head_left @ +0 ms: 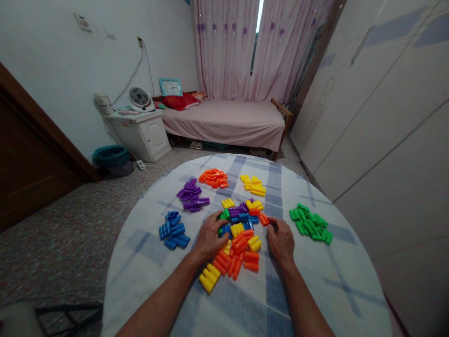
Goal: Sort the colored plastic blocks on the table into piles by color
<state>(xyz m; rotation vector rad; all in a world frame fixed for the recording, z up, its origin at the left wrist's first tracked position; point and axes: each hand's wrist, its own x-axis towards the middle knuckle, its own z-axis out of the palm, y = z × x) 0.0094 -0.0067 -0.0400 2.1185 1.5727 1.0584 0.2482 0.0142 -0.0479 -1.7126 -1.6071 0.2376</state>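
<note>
A mixed heap of plastic tube-shaped building pieces lies in the middle of the round table, between my hands. My left hand (210, 236) rests at the heap's left side, thumb and fingers apart, fingertips touching a green piece (225, 214) beside blue pieces (242, 218). On the heap's right edge, my right hand (281, 239) has its thumb and fingertips closed on the end of an orange piece (264, 219). Yellow pieces (237, 229) and more orange pieces (240, 242) lie closer to me. A yellow cluster (209, 278) sits near my left forearm.
Sorted piles ring the heap: blue (174, 230), purple (191, 194), orange (213, 178), yellow (253, 185) and green (311, 223). A checked cloth (336, 285) covers the table. Beyond are a bed (228, 119), a white cabinet (154, 138), a bin (111, 157) and a wardrobe (379, 117).
</note>
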